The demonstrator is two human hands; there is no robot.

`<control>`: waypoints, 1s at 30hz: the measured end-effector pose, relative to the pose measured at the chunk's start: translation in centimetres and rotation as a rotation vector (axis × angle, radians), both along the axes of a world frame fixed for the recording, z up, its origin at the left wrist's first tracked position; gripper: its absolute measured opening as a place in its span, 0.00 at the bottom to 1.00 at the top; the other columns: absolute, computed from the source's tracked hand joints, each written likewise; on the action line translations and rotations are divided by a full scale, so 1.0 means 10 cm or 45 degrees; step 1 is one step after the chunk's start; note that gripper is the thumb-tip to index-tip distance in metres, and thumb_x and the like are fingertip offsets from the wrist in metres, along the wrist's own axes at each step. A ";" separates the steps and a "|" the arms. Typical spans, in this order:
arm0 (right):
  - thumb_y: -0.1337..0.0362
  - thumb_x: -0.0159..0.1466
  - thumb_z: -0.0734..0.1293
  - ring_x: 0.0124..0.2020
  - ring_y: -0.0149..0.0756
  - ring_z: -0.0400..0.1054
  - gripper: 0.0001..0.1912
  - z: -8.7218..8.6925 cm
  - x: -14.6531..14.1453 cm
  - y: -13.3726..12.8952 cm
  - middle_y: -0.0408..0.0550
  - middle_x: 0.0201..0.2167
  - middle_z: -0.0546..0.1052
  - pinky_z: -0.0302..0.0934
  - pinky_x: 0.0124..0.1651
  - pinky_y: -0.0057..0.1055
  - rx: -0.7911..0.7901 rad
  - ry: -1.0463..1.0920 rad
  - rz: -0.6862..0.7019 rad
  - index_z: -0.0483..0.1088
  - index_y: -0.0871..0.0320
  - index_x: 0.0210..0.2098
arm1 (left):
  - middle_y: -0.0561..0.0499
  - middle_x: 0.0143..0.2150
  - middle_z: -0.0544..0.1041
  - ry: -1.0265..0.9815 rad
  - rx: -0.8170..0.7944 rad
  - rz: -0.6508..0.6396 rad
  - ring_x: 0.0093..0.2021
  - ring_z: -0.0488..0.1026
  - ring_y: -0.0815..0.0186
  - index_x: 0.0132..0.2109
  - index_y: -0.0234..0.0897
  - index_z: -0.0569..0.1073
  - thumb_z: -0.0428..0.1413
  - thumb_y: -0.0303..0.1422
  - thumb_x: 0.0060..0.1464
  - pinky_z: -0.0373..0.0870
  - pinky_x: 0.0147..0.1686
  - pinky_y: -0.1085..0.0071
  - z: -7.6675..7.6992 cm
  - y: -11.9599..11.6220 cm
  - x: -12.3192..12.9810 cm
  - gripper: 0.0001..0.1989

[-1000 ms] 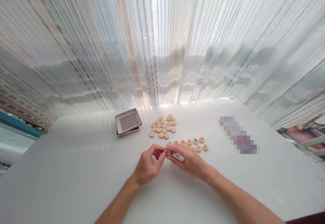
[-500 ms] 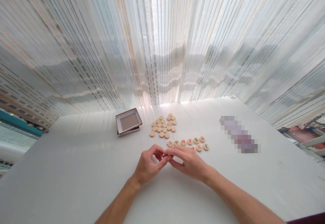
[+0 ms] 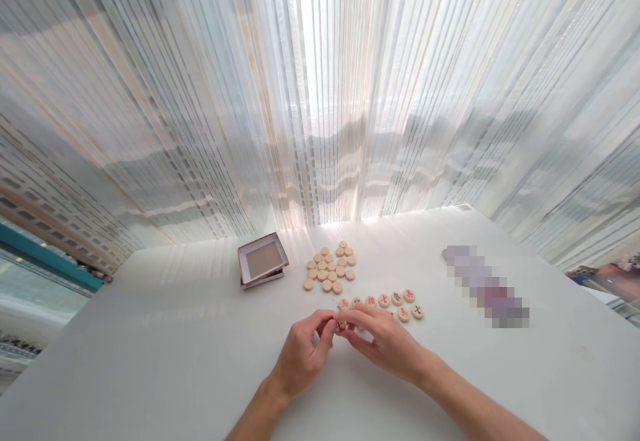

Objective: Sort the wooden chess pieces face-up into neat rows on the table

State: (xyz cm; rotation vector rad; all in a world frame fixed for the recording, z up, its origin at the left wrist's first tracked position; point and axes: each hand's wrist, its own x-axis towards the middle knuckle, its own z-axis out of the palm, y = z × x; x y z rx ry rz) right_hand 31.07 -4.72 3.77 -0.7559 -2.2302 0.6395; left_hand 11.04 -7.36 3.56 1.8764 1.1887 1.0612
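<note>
Between the fingertips of my left hand (image 3: 306,347) and my right hand (image 3: 383,337) is a round wooden Chinese chess piece (image 3: 341,326), its red-marked face showing in part. Both hands pinch it low over the table. Just beyond my right hand lie two rows of pieces, face up with red or black characters. A red piece (image 3: 409,295) ends the far row, and a black piece (image 3: 417,311) ends the near row. My right hand hides part of the near row. Farther back, several blank-side-up pieces (image 3: 327,285) form a loose cluster.
An open shallow box (image 3: 263,257) rests on the white table (image 3: 165,347) at the back left. A blurred-out, elongated item (image 3: 487,287) lies to the right. Striped sheer curtains (image 3: 320,94) hang along the table's far edge.
The piece in my fingers has turned, so red marking now shows on it. The whole scene sits lower and slightly right as the head view shifted. Both hands still hold the piece.
</note>
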 end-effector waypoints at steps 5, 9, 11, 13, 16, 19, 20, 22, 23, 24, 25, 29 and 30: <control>0.69 0.69 0.62 0.35 0.33 0.72 0.16 -0.03 -0.01 0.00 0.47 0.37 0.77 0.67 0.39 0.29 0.009 0.055 -0.018 0.67 0.49 0.55 | 0.50 0.37 0.80 -0.065 -0.023 -0.020 0.31 0.74 0.67 0.50 0.39 0.74 0.51 0.35 0.64 0.73 0.36 0.71 0.02 0.01 0.01 0.11; 0.71 0.69 0.60 0.38 0.35 0.72 0.19 -0.02 -0.02 0.00 0.48 0.40 0.77 0.68 0.41 0.30 0.009 0.057 0.001 0.67 0.48 0.57 | 0.51 0.34 0.79 -0.066 -0.050 0.058 0.30 0.73 0.67 0.43 0.39 0.76 0.56 0.37 0.61 0.72 0.34 0.73 0.01 0.03 0.00 0.09; 0.72 0.69 0.60 0.40 0.35 0.73 0.21 0.00 -0.02 0.00 0.48 0.43 0.78 0.68 0.43 0.31 0.014 0.053 0.017 0.65 0.47 0.58 | 0.51 0.33 0.79 -0.066 -0.069 0.105 0.29 0.73 0.68 0.41 0.39 0.76 0.57 0.39 0.60 0.72 0.33 0.73 -0.01 0.04 -0.02 0.09; 0.72 0.68 0.60 0.42 0.35 0.73 0.22 0.01 -0.03 0.00 0.49 0.45 0.78 0.68 0.45 0.32 0.022 0.060 0.016 0.64 0.48 0.59 | 0.51 0.32 0.79 -0.074 -0.083 0.128 0.28 0.73 0.68 0.41 0.38 0.76 0.58 0.39 0.59 0.71 0.31 0.74 -0.03 0.05 -0.04 0.09; 0.72 0.69 0.60 0.43 0.35 0.73 0.22 0.02 -0.02 0.00 0.48 0.47 0.77 0.67 0.46 0.32 0.021 0.056 0.008 0.64 0.48 0.59 | 0.52 0.31 0.79 -0.094 -0.088 0.147 0.28 0.74 0.68 0.41 0.38 0.76 0.58 0.39 0.59 0.72 0.31 0.74 -0.06 0.07 -0.06 0.09; 0.71 0.69 0.60 0.43 0.35 0.73 0.20 0.02 0.01 0.02 0.49 0.47 0.77 0.67 0.46 0.32 0.025 0.032 -0.013 0.65 0.49 0.58 | 0.52 0.31 0.78 -0.123 -0.094 0.194 0.28 0.74 0.68 0.41 0.37 0.75 0.58 0.39 0.59 0.72 0.31 0.74 -0.10 0.11 -0.08 0.10; 0.70 0.69 0.60 0.42 0.36 0.73 0.19 0.01 0.03 0.03 0.49 0.47 0.77 0.67 0.45 0.32 0.033 0.028 -0.034 0.66 0.49 0.57 | 0.52 0.31 0.78 -0.141 -0.101 0.219 0.28 0.74 0.68 0.41 0.37 0.74 0.58 0.40 0.59 0.72 0.30 0.74 -0.12 0.13 -0.09 0.10; 0.69 0.69 0.60 0.40 0.36 0.73 0.17 0.01 0.07 0.06 0.50 0.45 0.77 0.67 0.43 0.32 0.047 0.033 -0.098 0.68 0.50 0.55 | 0.52 0.32 0.77 -0.204 -0.120 0.277 0.28 0.73 0.68 0.42 0.38 0.73 0.58 0.40 0.59 0.72 0.30 0.74 -0.16 0.17 -0.11 0.11; 0.69 0.69 0.60 0.39 0.35 0.73 0.16 0.00 0.09 0.08 0.50 0.44 0.77 0.67 0.42 0.32 0.049 0.038 -0.131 0.68 0.51 0.54 | 0.51 0.34 0.78 -0.245 -0.128 0.315 0.28 0.73 0.69 0.42 0.38 0.71 0.58 0.41 0.59 0.72 0.29 0.74 -0.18 0.18 -0.12 0.11; 0.69 0.69 0.60 0.39 0.35 0.73 0.15 -0.01 0.10 0.10 0.49 0.43 0.77 0.67 0.41 0.32 0.049 0.044 -0.160 0.69 0.51 0.53 | 0.51 0.35 0.78 -0.280 -0.138 0.345 0.28 0.73 0.69 0.43 0.39 0.70 0.58 0.41 0.59 0.73 0.29 0.74 -0.19 0.19 -0.13 0.12; 0.69 0.69 0.60 0.39 0.36 0.73 0.15 -0.01 0.11 0.11 0.49 0.42 0.77 0.67 0.41 0.32 0.051 0.050 -0.179 0.70 0.51 0.52 | 0.51 0.35 0.78 -0.303 -0.149 0.361 0.28 0.73 0.69 0.44 0.39 0.69 0.57 0.41 0.59 0.73 0.29 0.74 -0.20 0.20 -0.13 0.12; 0.69 0.69 0.60 0.39 0.37 0.73 0.14 -0.02 0.15 0.16 0.49 0.41 0.77 0.68 0.41 0.32 0.078 0.055 -0.184 0.70 0.52 0.51 | 0.52 0.35 0.78 -0.304 -0.181 0.341 0.26 0.71 0.71 0.46 0.41 0.68 0.56 0.41 0.60 0.73 0.29 0.74 -0.20 0.19 -0.13 0.11; 0.69 0.69 0.60 0.40 0.37 0.73 0.14 -0.02 0.17 0.17 0.50 0.41 0.77 0.68 0.41 0.33 0.088 0.048 -0.185 0.70 0.52 0.51 | 0.53 0.35 0.78 -0.297 -0.186 0.329 0.26 0.71 0.71 0.46 0.41 0.68 0.56 0.41 0.60 0.73 0.30 0.74 -0.19 0.19 -0.13 0.11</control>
